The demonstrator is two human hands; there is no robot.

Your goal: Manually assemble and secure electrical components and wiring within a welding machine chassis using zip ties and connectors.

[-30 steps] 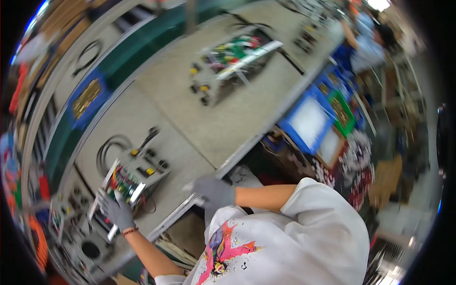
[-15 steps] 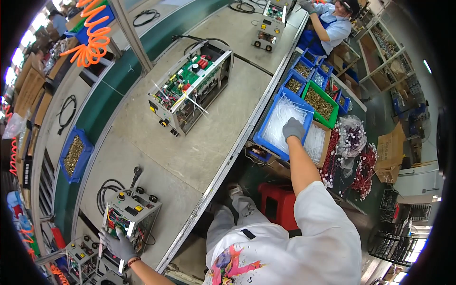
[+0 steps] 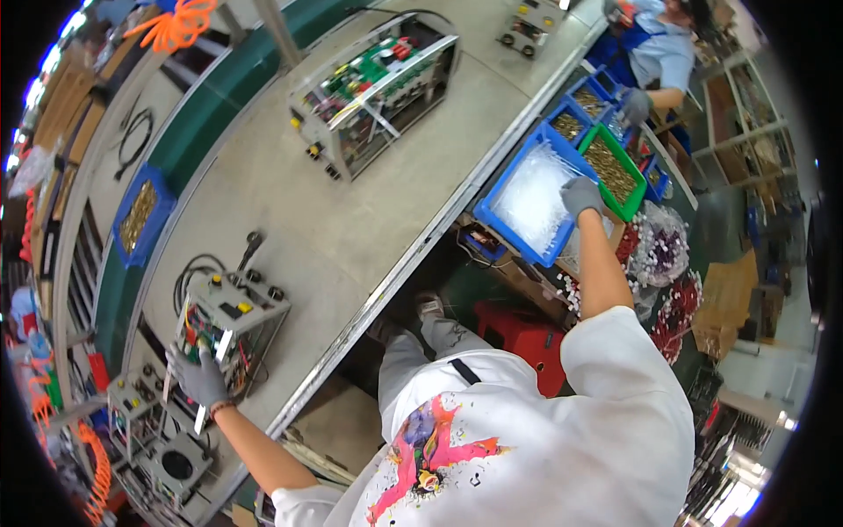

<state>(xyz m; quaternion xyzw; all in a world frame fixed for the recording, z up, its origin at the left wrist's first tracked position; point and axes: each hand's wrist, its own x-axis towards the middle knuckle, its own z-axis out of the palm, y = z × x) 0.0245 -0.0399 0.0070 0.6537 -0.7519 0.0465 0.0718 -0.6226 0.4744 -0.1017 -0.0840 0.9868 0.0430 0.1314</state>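
1. Plastic cable ties (image 3: 531,198) lie heaped in the blue bin (image 3: 507,237), just off the right edge of the workbench (image 3: 351,237); I judge their kind from the thin, white, strip-like shapes.
2. I see the grey-gloved right hand (image 3: 581,197) at the heap's right edge, beside the green bin (image 3: 629,213), fingers curled; I cannot tell whether they pinch a tie.
3. The left hand (image 3: 198,376) is well apart from it, fingers spread against the lower-left side of the open-frame chassis (image 3: 233,299), not clamped around it.
4. I expect each tie to be very light, springy and rather slippery under a glove, apt to tangle with its neighbours; I would pinch one near an end.
5. The chassis looks stiff and fairly heavy, so I would hold it by its bare metal rails. Its green circuit board (image 3: 200,337) looks fragile; I would keep fingers off it.
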